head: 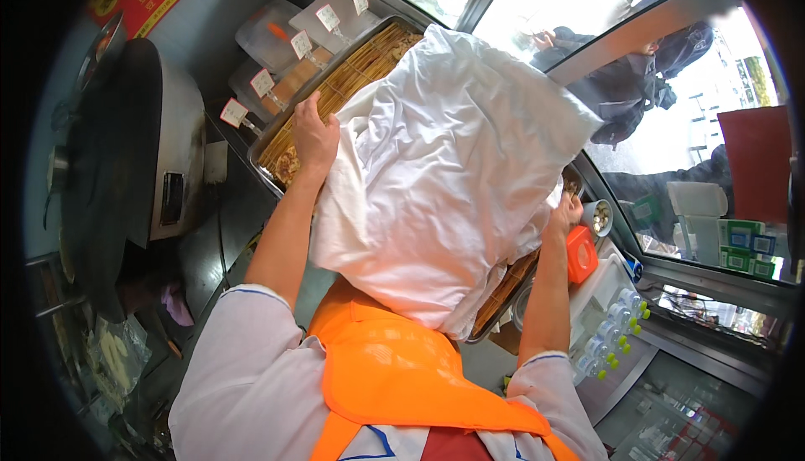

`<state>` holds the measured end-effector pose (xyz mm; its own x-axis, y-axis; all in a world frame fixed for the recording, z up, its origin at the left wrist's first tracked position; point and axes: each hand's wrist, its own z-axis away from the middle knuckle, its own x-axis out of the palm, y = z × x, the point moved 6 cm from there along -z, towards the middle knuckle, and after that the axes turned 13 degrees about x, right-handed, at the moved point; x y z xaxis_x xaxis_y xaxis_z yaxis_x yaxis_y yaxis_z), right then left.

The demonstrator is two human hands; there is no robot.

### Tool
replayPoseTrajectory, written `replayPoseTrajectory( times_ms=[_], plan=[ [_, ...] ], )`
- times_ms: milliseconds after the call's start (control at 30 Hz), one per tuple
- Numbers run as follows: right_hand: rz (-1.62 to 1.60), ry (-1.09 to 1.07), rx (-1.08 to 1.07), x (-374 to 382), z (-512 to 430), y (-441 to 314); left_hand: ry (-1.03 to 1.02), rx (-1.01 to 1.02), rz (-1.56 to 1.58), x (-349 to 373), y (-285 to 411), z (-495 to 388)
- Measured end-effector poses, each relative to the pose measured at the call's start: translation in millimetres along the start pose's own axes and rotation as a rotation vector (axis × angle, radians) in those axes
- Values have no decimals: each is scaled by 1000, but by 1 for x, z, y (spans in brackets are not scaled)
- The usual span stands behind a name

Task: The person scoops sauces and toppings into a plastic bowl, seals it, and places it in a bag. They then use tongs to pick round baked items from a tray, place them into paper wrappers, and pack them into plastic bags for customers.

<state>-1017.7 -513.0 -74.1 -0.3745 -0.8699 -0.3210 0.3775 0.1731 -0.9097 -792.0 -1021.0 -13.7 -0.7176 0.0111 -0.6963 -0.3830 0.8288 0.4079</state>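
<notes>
A large white cloth (453,159) lies rumpled over a metal tray (261,158) lined with a bamboo slat mat (346,65). My left hand (316,137) is at the cloth's left edge, above the uncovered mat; whether its fingers grip the fabric is hard to see. Browned flatbread (287,165) shows on the mat just below that hand. At the cloth's right edge, my right hand (569,211) has its fingers closed on the fabric. More food (405,46) peeks out at the tray's far end. Whatever else lies under the cloth is hidden.
Price tags (262,82) on clips line the tray's far left side, before plastic containers (267,33). A round black griddle lid (119,165) stands left. An orange box (582,253), a white bowl (597,217) and several capped bottles (607,335) sit right. People are outside the window.
</notes>
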Motion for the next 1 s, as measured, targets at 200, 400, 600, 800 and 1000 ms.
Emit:
replayPoseTrajectory(
  times_ms=[200,400,600,800,1000],
  plan=[
    [463,-194,-461,-3,95,19,-840,238,145,5,58,73],
    [726,-185,-675,-11,172,22,-989,43,75,16,-9,59],
    [698,-204,-665,-47,216,21,-654,-90,361,116,6,-29],
    [523,-232,-270,-66,225,17,-746,-49,511,184,57,-56],
    [4,-489,94,18,192,-9,-546,831,616,83,184,27]
  ],
)
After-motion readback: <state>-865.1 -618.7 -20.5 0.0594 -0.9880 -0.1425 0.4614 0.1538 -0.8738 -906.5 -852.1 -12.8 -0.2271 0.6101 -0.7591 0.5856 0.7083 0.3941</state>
